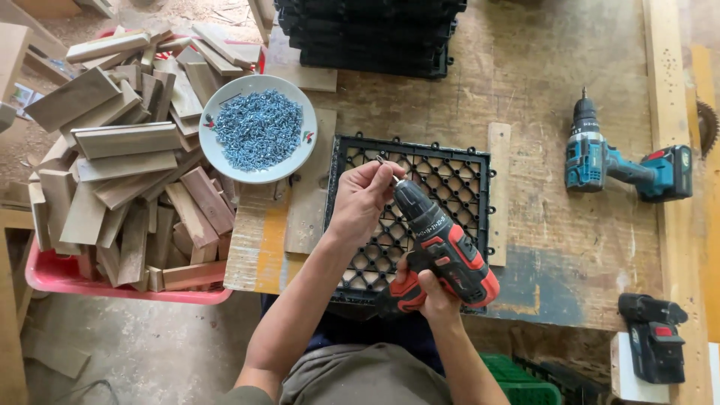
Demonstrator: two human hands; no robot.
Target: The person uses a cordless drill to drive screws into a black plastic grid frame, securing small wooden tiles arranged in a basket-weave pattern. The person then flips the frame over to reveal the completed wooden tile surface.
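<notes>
My right hand (431,289) grips the handle of a red and black cordless drill (442,244), tilted with its bit pointing up-left. My left hand (364,196) pinches a small screw (380,159) at the drill's bit tip. Both hover over a black plastic grid tile (457,176) lying flat on the wooden workbench (540,60). A white bowl (217,154) heaped with silvery-blue screws stands just left of the tile.
A red tub (52,279) piled with short wood blocks sits at left. A teal cordless drill (611,161) lies at right. A stack of black tiles (371,34) stands at the back. A black battery charger (654,334) rests lower right, near green crates (525,379).
</notes>
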